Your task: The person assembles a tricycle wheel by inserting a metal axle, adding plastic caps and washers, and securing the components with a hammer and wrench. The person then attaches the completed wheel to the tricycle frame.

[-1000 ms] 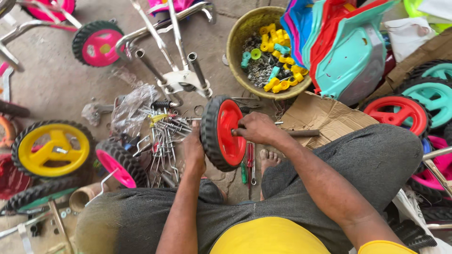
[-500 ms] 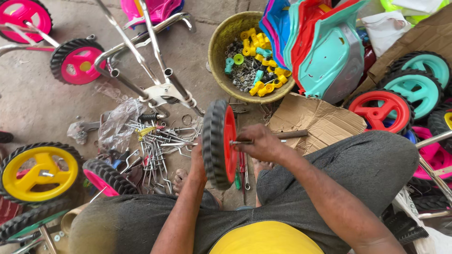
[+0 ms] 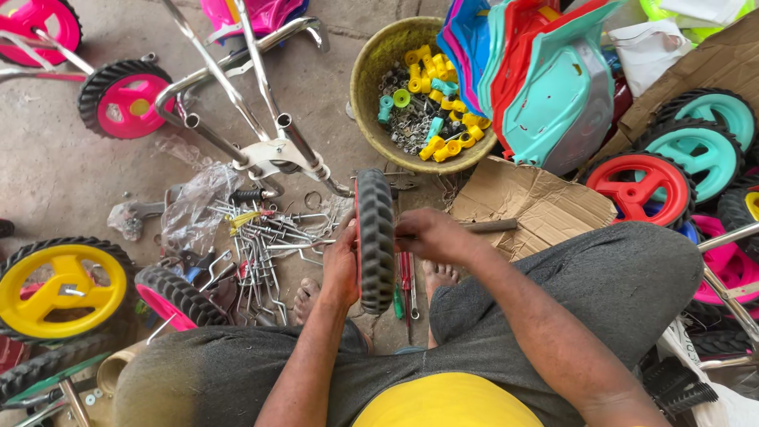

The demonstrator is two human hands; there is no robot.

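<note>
left hand (image 3: 341,267) and right hand (image 3: 427,236) — both gripping upright black wheel (image 3: 376,237).

Hidden faces, cropped edges

The wheel (image 3: 375,241) stands edge-on, so only tread shows; its hub is hidden between the left hand (image 3: 341,265) and right hand (image 3: 431,236). The rod (image 3: 490,225) disappears into the right fist. The basket (image 3: 395,47) holds parts too small to identify. The pink wheel (image 3: 35,20) and teal wheel (image 3: 723,111) are cut off by the edges.
</note>
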